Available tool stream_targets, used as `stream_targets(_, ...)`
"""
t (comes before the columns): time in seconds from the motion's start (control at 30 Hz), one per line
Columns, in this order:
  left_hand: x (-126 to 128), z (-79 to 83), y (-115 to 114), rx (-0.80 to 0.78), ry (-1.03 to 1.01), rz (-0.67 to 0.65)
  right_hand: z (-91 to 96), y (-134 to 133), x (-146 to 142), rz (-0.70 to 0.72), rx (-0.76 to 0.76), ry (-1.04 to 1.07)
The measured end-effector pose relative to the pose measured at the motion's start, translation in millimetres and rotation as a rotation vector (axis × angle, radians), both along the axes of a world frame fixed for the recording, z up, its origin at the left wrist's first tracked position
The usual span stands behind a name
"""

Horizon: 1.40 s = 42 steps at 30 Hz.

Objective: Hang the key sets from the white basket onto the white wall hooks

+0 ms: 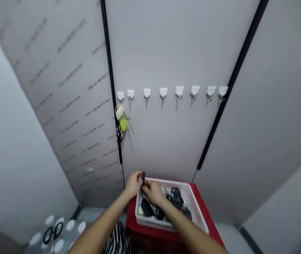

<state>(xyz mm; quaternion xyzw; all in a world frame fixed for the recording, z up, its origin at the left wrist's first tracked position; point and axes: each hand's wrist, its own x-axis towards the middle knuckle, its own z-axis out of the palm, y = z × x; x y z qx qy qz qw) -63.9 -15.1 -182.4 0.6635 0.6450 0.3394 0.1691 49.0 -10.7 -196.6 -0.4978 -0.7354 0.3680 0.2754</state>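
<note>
My left hand (133, 184) and my right hand (152, 192) meet over the back left corner of a white slotted basket (192, 204). Between their fingers they pinch a small black item (143, 176), likely a key fob. The basket holds several dark key fobs (176, 199) and a bit of yellow (140, 210). On the grey wall above runs a row of several white adhesive hooks (163, 92). From the leftmost hook (120, 96) hangs a keychain with a white charm, a yellow tag (122, 124) and a dark key.
The basket rests on a red stool or table (152, 234) against the wall. Black vertical strips (110, 81) divide the wall panels. At lower left lies a grey cushion with white dots (52, 231). Striped black-and-white fabric (117, 241) shows below my arms.
</note>
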Motion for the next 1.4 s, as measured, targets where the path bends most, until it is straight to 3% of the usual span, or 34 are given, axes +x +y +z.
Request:
stream_targets(0.17, 1.3, -2.9, 2.4, -0.076, -0.362, -0.067, -5.6, 6.5, -8.6, 0.005, 0.082, 0.206)
stream_targets(0.27, 3.7, 9.8, -3.1, -0.062, -0.591, -0.119, 12.4, 8.6, -3.7, -0.010, 0.064, 0.362)
stream_targets(0.47, 10.5, 66.9, -12.8, -0.069, -0.869, -0.228, 99.5, 12.1, -3.0, 0.017, 0.045, 0.511)
stream_targets(0.7, -2.1, 160.7, 1.9, 0.199, -0.857, -0.139, 207.3, 23.3, -38.9, 0.074, 0.162, 0.680)
stream_targets(0.8, -11.3, 194.6, 9.5, 0.313, -0.870, -0.135, 244.4, 26.3, -53.7, 0.118, 0.125, 0.780)
stream_targets(0.9, -18.2, 216.7, 9.2, 0.343, -0.820, -0.109, 269.1, 29.2, -62.2, 0.157, 0.068, 0.860)
stream_targets(1.03, -23.3, 224.1, 2.0, 0.277, -0.804, -0.039, 280.3, 35.6, -67.4, 0.159, -0.074, 0.936)
stream_targets(1.23, -38.6, 208.7, 6.1, 0.153, -1.081, 0.105, 275.6, 47.0, -69.6, 0.187, -0.289, 0.963)
stream_targets(1.4, -44.9, 208.3, 11.1, 0.124, -1.043, 0.029, 278.0, 47.4, -65.5, 0.298, -0.436, 1.012)
